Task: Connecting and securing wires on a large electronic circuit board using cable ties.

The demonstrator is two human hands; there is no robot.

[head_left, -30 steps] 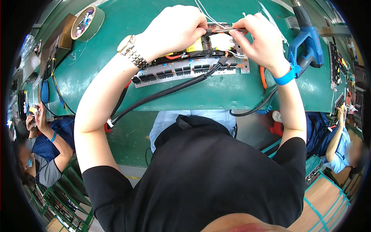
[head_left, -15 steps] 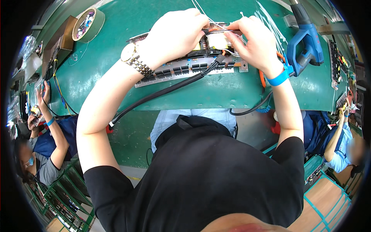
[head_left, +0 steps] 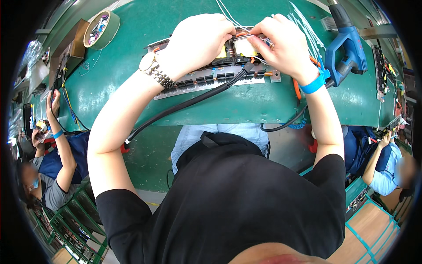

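An electronic assembly (head_left: 211, 78) lies on the green bench, its grey strip lined with black parts and a pale yellow block at its middle. My left hand (head_left: 204, 39), with a metal-banded watch on the wrist, is closed over the far side, its fingertips pinching a thin dark wire. From the right, my right hand (head_left: 283, 46) pinches the same run of wire (head_left: 244, 36) between thumb and fingers. Thin white strands (head_left: 225, 11) run away from between my hands. A thick black cable (head_left: 189, 104) leaves the assembly and hangs over the near edge.
Several white cable ties (head_left: 307, 28) lie right of my right hand, beside a blue heat gun (head_left: 346, 55). At the far left stand a round tub (head_left: 113, 33) of small parts and a brown box (head_left: 72, 46). Co-workers sit at both sides. A blue band circles my right wrist.
My right hand has shifted slightly left, closer to my left hand, still pinching the wire. The left hand is almost unmoved. The co-worker on the right has moved their hands.
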